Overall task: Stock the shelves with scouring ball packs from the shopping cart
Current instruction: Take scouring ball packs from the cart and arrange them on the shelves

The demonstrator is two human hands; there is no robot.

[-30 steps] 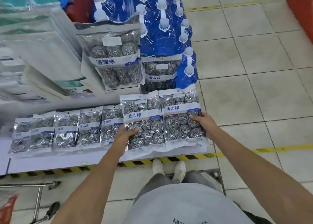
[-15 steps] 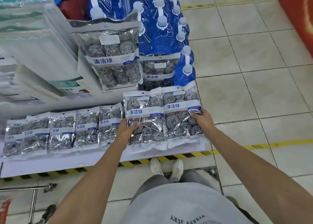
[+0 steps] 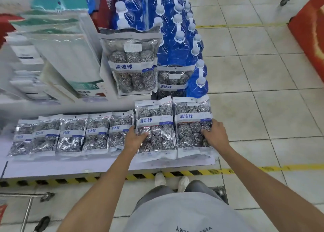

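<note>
Two large scouring ball packs lie side by side on the low white shelf [image 3: 70, 165], the left pack [image 3: 156, 121] touching the right pack [image 3: 191, 116]. My left hand [image 3: 135, 138] grips the left pack's outer edge, thumb along the side and fingers curled on top. My right hand [image 3: 214, 135] grips the right pack's outer edge the same way. A row of several smaller packs [image 3: 70, 135] lies to the left. Two more packs stand upright behind, one tall [image 3: 131, 65], one lower [image 3: 172, 81].
Blue spout pouches [image 3: 175, 30] fill the shelf end behind the packs. White and green boxed goods [image 3: 66, 56] stand at the left. A metal cart frame [image 3: 26, 205] shows at the bottom left. Yellow-black tape [image 3: 87, 179] edges the shelf base. A red display [image 3: 308, 30] stands far right.
Both hands have stayed on the outer edges of the two large packs, which have slid a little farther back on the shelf.
</note>
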